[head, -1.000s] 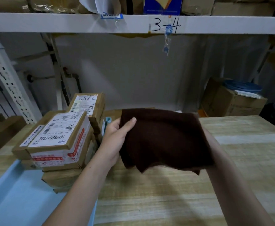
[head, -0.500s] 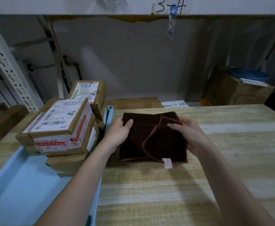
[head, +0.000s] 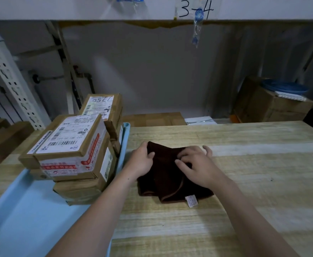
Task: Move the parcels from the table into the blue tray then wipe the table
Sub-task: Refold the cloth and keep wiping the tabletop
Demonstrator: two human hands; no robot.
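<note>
A dark brown cloth, folded, with a white tag at its near edge, lies on the wooden table. My left hand grips the cloth's far left edge. My right hand presses on top of it with its fingers curled into the fabric. Several brown cardboard parcels with white labels are stacked in the blue tray at the left, right beside my left forearm.
A white shelf beam marked "3-4" runs overhead. A large cardboard box with a blue item on top stands at the back right. A white perforated rack post rises at the left. Flat cardboard lies behind the table's far edge.
The cloth was held up spread between both hands, then came down onto the table and was folded. Both hands now rest on it.
</note>
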